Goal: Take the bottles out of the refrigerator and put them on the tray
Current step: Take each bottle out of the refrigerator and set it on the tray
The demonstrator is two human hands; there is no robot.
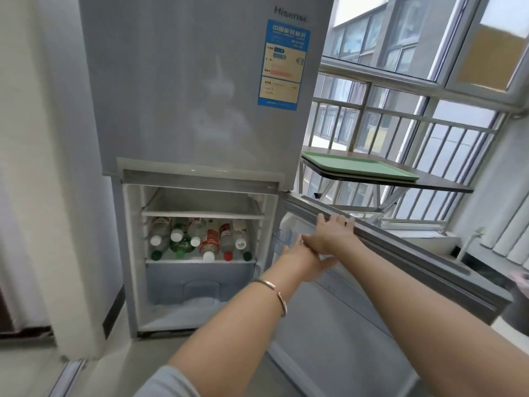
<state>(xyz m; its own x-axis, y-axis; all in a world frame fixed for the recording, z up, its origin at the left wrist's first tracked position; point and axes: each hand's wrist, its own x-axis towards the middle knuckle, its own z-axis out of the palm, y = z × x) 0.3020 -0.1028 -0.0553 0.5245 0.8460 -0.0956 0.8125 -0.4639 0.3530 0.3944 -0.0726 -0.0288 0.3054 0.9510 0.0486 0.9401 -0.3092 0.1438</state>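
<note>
The lower compartment of the grey refrigerator [200,96] stands open. Several plastic bottles [210,242] lie on their sides on its middle shelf, caps toward me, with white, green and red caps. The lower door [357,305] is swung out to the right. My right hand [333,232] has its fingers hooked over the door's top edge. My left hand [300,260], a bangle on its wrist, lies under the right wrist with spread fingers against the door's inner side and holds nothing. A bare green tray [357,166] sits on a dark table beyond the door.
The dark table [446,186] stands on white folding legs in front of a barred window [415,133]. A white wall panel is close on the left of the refrigerator. A clear drawer [200,285] sits below the bottle shelf. A low sill runs along the right.
</note>
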